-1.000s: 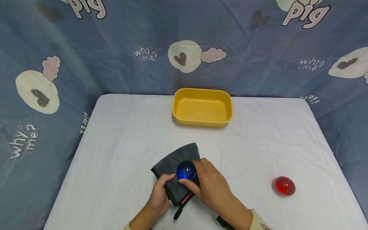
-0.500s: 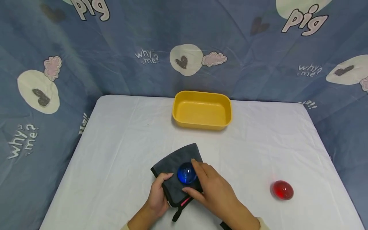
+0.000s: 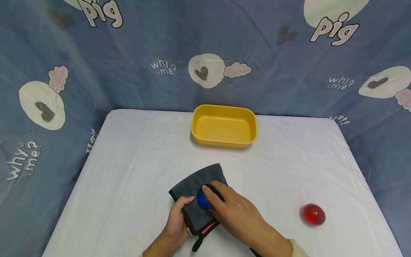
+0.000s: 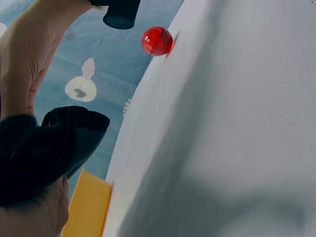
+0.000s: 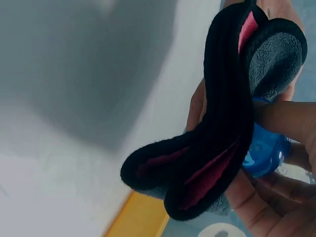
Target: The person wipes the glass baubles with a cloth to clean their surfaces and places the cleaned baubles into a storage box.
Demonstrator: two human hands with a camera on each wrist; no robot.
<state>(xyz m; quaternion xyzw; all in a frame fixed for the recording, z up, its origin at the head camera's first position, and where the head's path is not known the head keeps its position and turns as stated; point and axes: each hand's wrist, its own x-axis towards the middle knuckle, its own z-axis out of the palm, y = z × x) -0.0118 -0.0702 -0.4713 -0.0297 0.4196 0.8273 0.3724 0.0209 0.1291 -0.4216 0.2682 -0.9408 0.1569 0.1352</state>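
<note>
A folded grey cloth (image 3: 199,178) with black edging and a hanging loop is held above the white table by my left hand (image 3: 174,223). The left thumb lies on top of the cloth, and the other fingers are hidden beneath it. On the cloth sits a shiny blue ball (image 3: 203,200), gripped from above by my right hand (image 3: 239,212), whose fingers cover part of it. In the right wrist view the blue ball (image 5: 266,153) shows between the fingers, beside the cloth's folded edges (image 5: 227,98) with pink inside. The left wrist view shows the cloth (image 4: 64,138) dark.
A red ball (image 3: 313,214) rests on the white table (image 3: 128,200) to the right. Toward the back edge stands a yellow tray (image 3: 224,142) with nothing in it. A blue printed curtain (image 3: 135,43) surrounds the back and sides.
My right hand's fingers have loosened around the blue ball, then moved over its top and closed on it again. The left hand keeps its hold on the cloth. The view has tilted slightly.
</note>
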